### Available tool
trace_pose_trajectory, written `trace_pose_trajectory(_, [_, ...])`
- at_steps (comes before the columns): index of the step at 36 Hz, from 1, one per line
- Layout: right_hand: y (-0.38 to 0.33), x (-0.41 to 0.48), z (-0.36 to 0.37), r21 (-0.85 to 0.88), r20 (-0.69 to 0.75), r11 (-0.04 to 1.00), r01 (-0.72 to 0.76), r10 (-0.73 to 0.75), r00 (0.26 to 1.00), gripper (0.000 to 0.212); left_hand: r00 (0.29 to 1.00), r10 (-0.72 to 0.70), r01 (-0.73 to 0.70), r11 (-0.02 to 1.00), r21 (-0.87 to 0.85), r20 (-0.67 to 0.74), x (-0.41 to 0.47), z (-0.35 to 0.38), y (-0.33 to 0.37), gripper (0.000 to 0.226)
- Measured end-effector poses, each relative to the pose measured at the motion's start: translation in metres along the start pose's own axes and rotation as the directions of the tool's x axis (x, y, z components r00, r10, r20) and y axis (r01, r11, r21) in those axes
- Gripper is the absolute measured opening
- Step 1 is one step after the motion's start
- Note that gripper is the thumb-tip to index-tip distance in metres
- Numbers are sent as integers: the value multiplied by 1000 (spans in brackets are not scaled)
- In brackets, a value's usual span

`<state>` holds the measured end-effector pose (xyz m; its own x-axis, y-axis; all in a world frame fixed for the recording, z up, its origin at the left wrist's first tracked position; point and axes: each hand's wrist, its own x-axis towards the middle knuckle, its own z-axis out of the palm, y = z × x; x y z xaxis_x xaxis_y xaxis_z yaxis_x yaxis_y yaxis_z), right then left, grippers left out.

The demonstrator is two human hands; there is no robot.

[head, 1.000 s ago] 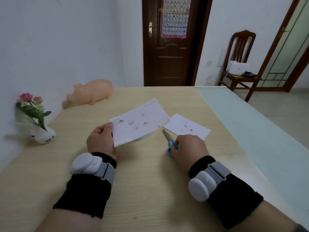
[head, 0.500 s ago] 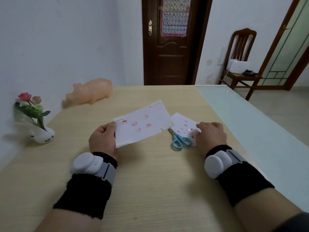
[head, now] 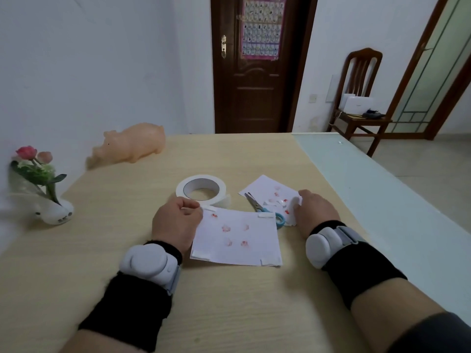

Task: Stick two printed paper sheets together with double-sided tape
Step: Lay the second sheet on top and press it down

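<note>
While the scissors (head: pixel 257 206) lie with their blades across the far sheet (head: pixel 267 191), any lift of that sheet risks dragging them along or tipping them onto the near sheet (head: pixel 237 238). The right hand (head: pixel 316 212) grips the far sheet's right edge with curled fingers. The left hand (head: pixel 175 222) pinches the near sheet at its far left corner. The near sheet lies flat on the table (head: pixel 229 314) in front of the person, with a white tape tab (head: pixel 267 215) at each corner. The far sheet sits just beyond and to the right, beside the tape roll (head: pixel 201 191).

Small white scraps (head: pixel 272 202) rest on the far sheet; they could slide off and get trapped between the pages. I cannot tell whether the tabs' backing is peeled. If it is on, nothing bonds. If it is off, the first touch probably grabs, so a crooked approach would leave the sheets skewed or wrinkled. Thin paper held by one edge is likely to droop and land early.
</note>
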<state>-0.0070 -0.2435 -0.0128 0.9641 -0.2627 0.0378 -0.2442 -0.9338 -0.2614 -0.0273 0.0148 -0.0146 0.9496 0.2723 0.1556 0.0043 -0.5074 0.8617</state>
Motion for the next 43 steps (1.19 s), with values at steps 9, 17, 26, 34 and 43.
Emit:
trace_pose_trajectory(9, [2, 1, 1, 88, -44, 996, -23, 27, 999, 35, 997, -10, -1, 990, 141, 73, -4, -2, 1, 7])
trace_pose_trajectory(17, [3, -2, 0, 150, -121, 989, -6, 24, 992, 44, 993, -5, -7, 994, 110, 115, -6, -6, 2, 6])
trace_pose_trajectory(26, [7, -5, -6, 279, -107, 959, -44, 77, 991, 15, 976, 7, -46, 984, 174, 216, -7, -7, 1, 10])
trace_pose_trajectory(34, [2, -10, -19, 381, -319, 923, 62, 69, 945, 16, 964, 9, -58, 982, 179, 265, -8, -10, 2, 14])
trace_pose_trajectory(43, [1, -15, -24, 562, -347, 817, 130, 90, 933, 11, 952, 20, -76, 982, 173, 305, -9, -13, 1, 16])
